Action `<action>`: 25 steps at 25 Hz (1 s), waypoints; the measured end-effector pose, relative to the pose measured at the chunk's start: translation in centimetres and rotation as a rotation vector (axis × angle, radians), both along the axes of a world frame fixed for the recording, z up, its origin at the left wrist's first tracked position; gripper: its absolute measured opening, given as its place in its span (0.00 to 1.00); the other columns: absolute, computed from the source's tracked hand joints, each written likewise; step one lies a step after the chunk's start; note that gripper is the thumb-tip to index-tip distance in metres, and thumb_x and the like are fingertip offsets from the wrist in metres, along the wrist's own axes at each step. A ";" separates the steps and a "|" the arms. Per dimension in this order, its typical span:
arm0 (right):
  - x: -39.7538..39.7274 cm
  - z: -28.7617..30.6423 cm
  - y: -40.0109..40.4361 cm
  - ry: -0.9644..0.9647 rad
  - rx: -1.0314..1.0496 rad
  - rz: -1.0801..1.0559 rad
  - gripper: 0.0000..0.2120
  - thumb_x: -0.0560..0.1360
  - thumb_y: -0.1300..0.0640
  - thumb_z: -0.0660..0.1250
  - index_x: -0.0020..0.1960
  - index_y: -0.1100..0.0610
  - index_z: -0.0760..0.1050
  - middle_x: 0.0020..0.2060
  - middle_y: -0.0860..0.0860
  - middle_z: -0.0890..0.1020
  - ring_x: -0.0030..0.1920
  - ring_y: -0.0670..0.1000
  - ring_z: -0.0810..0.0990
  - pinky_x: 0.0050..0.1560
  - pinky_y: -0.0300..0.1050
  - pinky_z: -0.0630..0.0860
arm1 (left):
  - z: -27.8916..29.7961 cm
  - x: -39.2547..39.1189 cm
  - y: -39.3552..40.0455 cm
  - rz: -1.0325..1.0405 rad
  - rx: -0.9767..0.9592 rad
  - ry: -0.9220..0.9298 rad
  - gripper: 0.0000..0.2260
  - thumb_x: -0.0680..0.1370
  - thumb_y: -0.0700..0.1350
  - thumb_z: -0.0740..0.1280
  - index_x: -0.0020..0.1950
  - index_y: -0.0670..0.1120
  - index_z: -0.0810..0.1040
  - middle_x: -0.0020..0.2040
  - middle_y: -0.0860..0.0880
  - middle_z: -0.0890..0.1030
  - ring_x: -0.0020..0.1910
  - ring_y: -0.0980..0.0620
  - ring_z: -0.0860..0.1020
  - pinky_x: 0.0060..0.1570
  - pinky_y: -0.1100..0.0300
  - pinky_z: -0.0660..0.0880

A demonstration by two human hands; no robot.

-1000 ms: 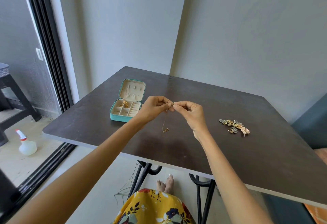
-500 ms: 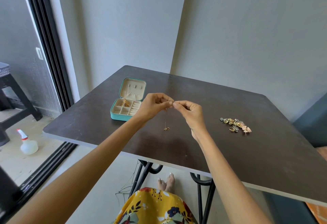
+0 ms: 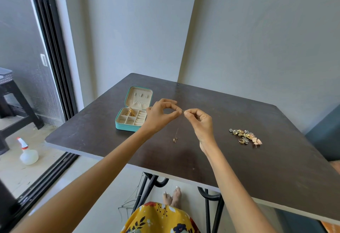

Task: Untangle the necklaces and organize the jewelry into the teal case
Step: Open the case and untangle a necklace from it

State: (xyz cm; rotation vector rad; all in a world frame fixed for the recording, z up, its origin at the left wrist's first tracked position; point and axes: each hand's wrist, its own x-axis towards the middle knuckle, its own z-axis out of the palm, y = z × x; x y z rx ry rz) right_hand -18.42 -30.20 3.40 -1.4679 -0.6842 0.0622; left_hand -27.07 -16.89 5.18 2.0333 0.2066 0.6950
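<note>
Above the dark table (image 3: 276,168), my left hand (image 3: 160,115) and my right hand (image 3: 199,122) pinch the two top ends of a thin necklace chain between thumb and forefinger, fingertips almost touching. The chain hangs down to a small pendant (image 3: 175,140) just above the tabletop. The teal case (image 3: 128,127) lies open to the left of my hands, its cream lid tilted back, with a gold chain (image 3: 131,112) in one rear compartment. A pile of gold earrings and rings (image 3: 245,136) lies to the right of my right hand.
The table stands in a corner of grey walls. Left of it are a sliding door frame (image 3: 55,63), a white spray bottle (image 3: 27,152) on the floor and a dark stool (image 3: 12,103). My feet (image 3: 172,196) show under the table's front edge.
Both hands have stayed at the same spot, still pinching the chain ends. The pendant has swung slightly while hanging below them.
</note>
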 end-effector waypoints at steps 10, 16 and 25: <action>-0.2 -0.2 0.0 -0.191 -0.165 -0.067 0.11 0.72 0.59 0.71 0.36 0.44 0.79 0.37 0.40 0.79 0.43 0.41 0.74 0.47 0.39 0.70 | -0.4 0.3 -0.1 0.189 0.252 0.021 0.02 0.72 0.53 0.70 0.40 0.57 0.81 0.61 0.57 0.75 0.63 0.56 0.67 0.57 0.56 0.53; -0.3 -0.1 -0.1 -0.478 -0.310 -0.194 0.04 0.70 0.56 0.74 0.38 0.49 0.80 0.37 0.40 0.78 0.45 0.45 0.74 0.51 0.45 0.70 | -0.8 0.5 0.4 0.224 0.499 0.006 0.05 0.72 0.53 0.70 0.42 0.54 0.82 0.63 0.54 0.75 0.64 0.52 0.67 0.62 0.51 0.53; -0.8 1.0 -0.4 -0.958 -0.476 -0.377 0.04 0.69 0.51 0.74 0.39 0.51 0.81 0.36 0.45 0.79 0.42 0.49 0.74 0.48 0.42 0.61 | -0.9 0.3 0.8 0.227 0.559 0.013 0.05 0.71 0.54 0.70 0.42 0.55 0.82 0.67 0.53 0.72 0.68 0.51 0.64 0.67 0.47 0.49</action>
